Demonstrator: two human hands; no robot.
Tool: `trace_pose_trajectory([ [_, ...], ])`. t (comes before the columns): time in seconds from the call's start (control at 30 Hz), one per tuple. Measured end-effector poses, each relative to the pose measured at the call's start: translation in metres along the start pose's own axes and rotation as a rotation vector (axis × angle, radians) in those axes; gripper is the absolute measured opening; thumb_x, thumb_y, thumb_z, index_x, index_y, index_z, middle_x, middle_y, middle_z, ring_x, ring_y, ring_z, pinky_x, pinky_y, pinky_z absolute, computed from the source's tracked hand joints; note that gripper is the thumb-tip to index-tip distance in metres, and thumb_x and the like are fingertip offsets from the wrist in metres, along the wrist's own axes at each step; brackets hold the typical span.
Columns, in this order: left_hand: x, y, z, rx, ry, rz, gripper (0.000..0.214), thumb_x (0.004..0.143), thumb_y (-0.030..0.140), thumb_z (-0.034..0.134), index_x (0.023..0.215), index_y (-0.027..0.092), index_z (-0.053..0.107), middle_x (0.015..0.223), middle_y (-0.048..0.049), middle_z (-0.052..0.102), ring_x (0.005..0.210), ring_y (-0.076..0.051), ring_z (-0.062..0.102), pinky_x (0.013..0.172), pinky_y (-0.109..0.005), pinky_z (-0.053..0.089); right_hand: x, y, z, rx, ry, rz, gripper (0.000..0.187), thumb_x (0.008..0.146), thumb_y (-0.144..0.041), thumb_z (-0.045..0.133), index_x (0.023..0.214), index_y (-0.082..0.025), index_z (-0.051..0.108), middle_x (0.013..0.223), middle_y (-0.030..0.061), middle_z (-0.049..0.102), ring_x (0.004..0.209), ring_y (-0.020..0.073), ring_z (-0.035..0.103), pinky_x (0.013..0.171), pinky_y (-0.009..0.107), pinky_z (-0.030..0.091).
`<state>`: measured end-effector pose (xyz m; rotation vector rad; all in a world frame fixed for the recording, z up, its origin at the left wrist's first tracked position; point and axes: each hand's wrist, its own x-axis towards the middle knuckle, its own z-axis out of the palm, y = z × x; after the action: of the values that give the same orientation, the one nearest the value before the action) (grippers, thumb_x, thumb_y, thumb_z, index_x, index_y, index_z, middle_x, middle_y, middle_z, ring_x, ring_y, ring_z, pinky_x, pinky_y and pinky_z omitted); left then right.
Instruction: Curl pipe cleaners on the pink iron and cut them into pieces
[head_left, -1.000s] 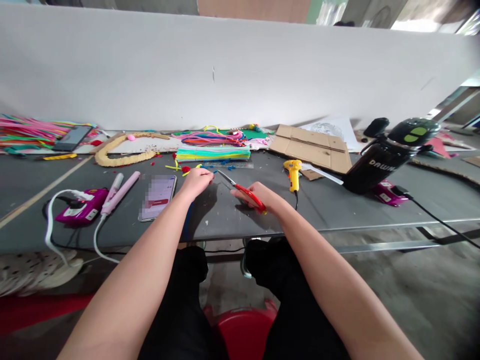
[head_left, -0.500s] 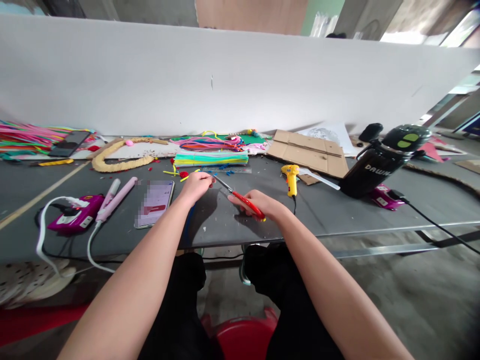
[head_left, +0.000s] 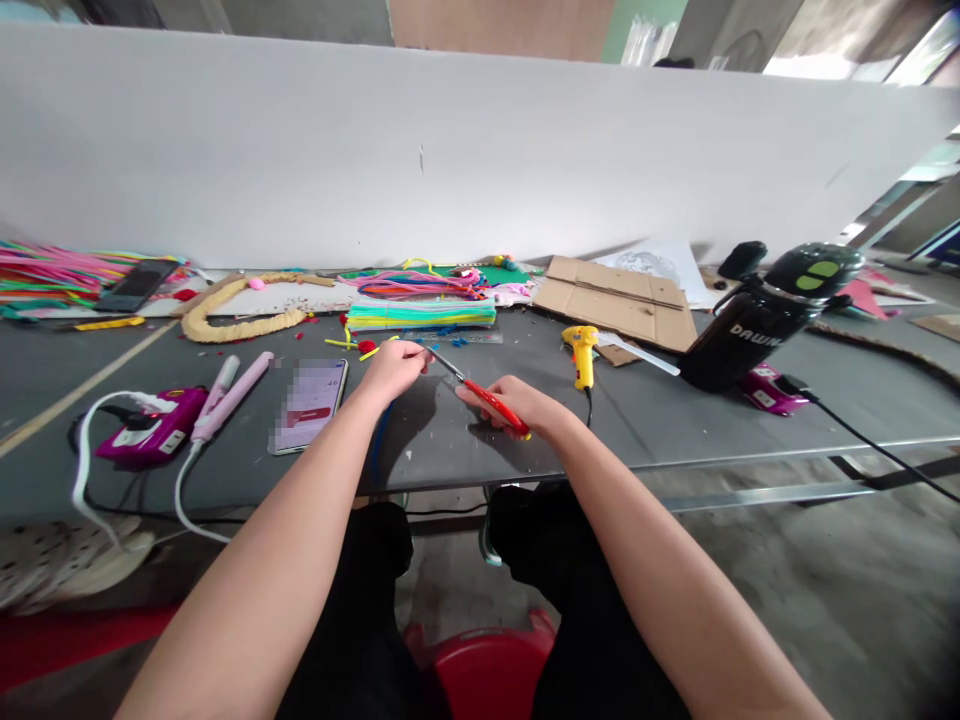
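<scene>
My right hand (head_left: 517, 404) grips red-handled scissors (head_left: 480, 393) over the grey table (head_left: 675, 420), the blades pointing up and left toward my left hand. My left hand (head_left: 394, 366) is closed in a pinch on something small that I cannot make out, right at the scissor tips. A blue strand (head_left: 377, 440) lies on the table under my left wrist. Just beyond my hands lies a flat bundle of green and yellow pipe cleaners (head_left: 421, 314), with small yellow and red bits (head_left: 360, 345) beside it.
A phone (head_left: 311, 402) lies left of my hands, then a pink hair iron (head_left: 225, 390) and a magenta power block (head_left: 146, 428) with white cable. A yellow glue gun (head_left: 581, 352), cardboard (head_left: 619, 300) and a black bottle (head_left: 765, 315) are to the right. A white wall backs the table.
The scissor tips have closed in on my left hand's pinched fingers. Both hands stay at about the same place on the table.
</scene>
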<state>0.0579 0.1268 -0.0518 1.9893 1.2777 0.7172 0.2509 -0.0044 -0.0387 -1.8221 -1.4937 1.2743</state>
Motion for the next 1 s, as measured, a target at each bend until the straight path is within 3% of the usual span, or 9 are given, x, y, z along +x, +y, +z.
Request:
trace_pose_trajectory([
  [0.37, 0.006, -0.014, 0.002, -0.035, -0.009, -0.025, 0.029, 0.075, 0.043, 0.059, 0.071, 0.017, 0.071, 0.064, -0.0026, 0.066, 0.058, -0.016, 0.052, 0.054, -0.028, 0.032, 0.002, 0.002, 0.002, 0.005, 0.039, 0.015, 0.066, 0.064, -0.082, 0.062, 0.056, -0.018, 0.049, 0.046, 0.0001, 0.050, 0.034, 0.0099, 0.043, 0.034, 0.023, 0.033],
  [1.0, 0.003, -0.006, 0.007, -0.080, 0.048, -0.017, 0.022, 0.074, 0.036, 0.056, 0.070, 0.017, 0.067, 0.063, -0.0022, 0.064, 0.057, -0.015, 0.049, 0.055, -0.027, 0.032, 0.002, 0.003, 0.001, 0.123, -0.013, 0.016, 0.064, 0.066, -0.080, 0.064, 0.059, -0.017, 0.053, 0.044, -0.0019, 0.048, 0.031, 0.0092, 0.042, 0.031, 0.023, 0.033],
])
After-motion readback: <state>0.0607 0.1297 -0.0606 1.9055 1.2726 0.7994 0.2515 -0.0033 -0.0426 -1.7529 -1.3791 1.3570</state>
